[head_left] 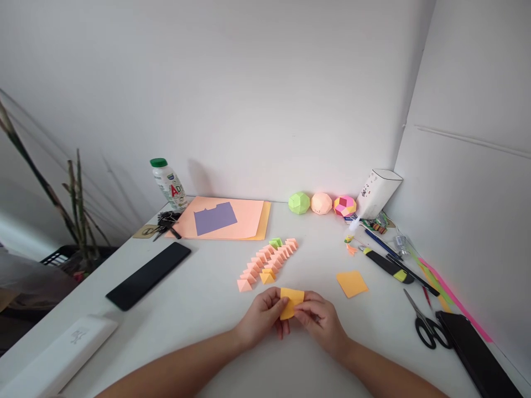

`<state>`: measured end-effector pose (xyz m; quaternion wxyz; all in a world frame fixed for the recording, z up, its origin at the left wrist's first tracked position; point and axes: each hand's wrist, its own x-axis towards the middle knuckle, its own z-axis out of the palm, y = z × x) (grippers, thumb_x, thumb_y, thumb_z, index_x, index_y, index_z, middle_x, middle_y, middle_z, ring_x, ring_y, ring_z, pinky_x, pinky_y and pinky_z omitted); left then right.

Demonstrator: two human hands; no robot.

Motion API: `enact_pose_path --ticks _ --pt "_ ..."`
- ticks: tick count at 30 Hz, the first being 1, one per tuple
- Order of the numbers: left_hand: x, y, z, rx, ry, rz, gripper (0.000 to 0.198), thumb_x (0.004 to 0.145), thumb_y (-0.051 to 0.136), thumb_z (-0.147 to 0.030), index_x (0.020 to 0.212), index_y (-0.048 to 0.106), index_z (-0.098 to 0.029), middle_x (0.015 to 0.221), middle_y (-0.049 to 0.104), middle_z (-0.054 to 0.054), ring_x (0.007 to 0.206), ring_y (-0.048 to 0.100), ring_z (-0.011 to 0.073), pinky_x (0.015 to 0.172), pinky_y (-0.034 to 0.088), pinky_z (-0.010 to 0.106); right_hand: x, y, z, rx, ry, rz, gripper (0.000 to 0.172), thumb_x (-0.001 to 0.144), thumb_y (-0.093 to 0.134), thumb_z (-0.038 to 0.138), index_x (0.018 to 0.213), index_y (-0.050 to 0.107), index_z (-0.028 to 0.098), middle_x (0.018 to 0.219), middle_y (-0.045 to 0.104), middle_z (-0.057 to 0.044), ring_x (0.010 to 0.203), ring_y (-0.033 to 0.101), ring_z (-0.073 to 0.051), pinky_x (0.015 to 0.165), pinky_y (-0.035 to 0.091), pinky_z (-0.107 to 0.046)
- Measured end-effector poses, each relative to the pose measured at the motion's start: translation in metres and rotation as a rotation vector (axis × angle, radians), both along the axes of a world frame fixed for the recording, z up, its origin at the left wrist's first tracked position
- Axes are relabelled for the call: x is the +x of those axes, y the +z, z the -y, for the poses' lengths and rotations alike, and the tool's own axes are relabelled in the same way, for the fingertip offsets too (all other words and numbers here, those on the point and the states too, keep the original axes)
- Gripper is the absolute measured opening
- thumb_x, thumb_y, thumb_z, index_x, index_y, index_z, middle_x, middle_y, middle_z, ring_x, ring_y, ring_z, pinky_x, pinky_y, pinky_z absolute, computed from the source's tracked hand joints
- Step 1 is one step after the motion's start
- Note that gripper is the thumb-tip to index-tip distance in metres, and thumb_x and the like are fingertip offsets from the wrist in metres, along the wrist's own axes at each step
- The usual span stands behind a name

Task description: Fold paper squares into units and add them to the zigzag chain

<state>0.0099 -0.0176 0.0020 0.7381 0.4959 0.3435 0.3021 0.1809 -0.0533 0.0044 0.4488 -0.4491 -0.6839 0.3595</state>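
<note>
A small piece of yellow-orange paper (291, 301) is held up over the front of the table between both hands. My left hand (265, 314) pinches its left side, thumb on the near face. On its right side, my right hand (320, 322) grips it with thumb and fingers. Just beyond the hands lie two rows of folded paper pieces (269, 260), mostly peach, with some green and yellow-orange ones. To the right rests a yellow-orange square of paper (352, 283). Whether the held paper has a fold is hard to tell.
Scissors (427, 323), a utility knife (388, 265) and a black phone (477, 354) lie at the right. Paper balls (321, 203) line the wall. Peach sheets (249, 213), a bottle (169, 185), a black slab (149, 275) and a white case (62, 359) occupy the left.
</note>
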Motion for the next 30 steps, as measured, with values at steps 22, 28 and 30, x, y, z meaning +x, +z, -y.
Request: enact_pose_path --ticks 22,28,30 --pt "-0.0032 0.0020 0.0006 0.017 -0.126 -0.029 0.028 0.080 0.058 -0.042 0.083 0.052 -0.015 0.073 0.064 0.002 0.047 0.056 0.0091 0.044 0.043 0.022 -0.0024 -0.0062 0.0008 -0.209 -0.118 -0.215 0.013 0.083 0.057 0.024 0.072 0.059 0.017 0.057 0.061 0.000 0.045 0.055 -0.011 0.047 0.049 -0.024" --pt "-0.0024 0.0027 0.0003 0.010 -0.121 -0.024 0.028 0.078 0.059 -0.041 0.085 0.053 -0.014 0.075 0.065 0.002 0.048 0.055 0.0094 0.045 0.044 0.023 -0.0038 -0.0040 0.0008 -0.194 -0.126 -0.210 0.012 0.082 0.058 0.023 0.072 0.059 0.017 0.056 0.061 0.000 0.046 0.056 -0.012 0.047 0.050 -0.025" --pt "-0.0027 0.0031 0.0005 0.006 -0.123 -0.017 0.028 0.078 0.060 -0.041 0.085 0.054 -0.015 0.075 0.065 0.002 0.048 0.055 0.0094 0.045 0.044 0.023 -0.0039 -0.0039 0.0006 -0.189 -0.126 -0.212 0.012 0.082 0.059 0.023 0.072 0.059 0.018 0.057 0.061 0.001 0.046 0.057 -0.012 0.047 0.050 -0.025"
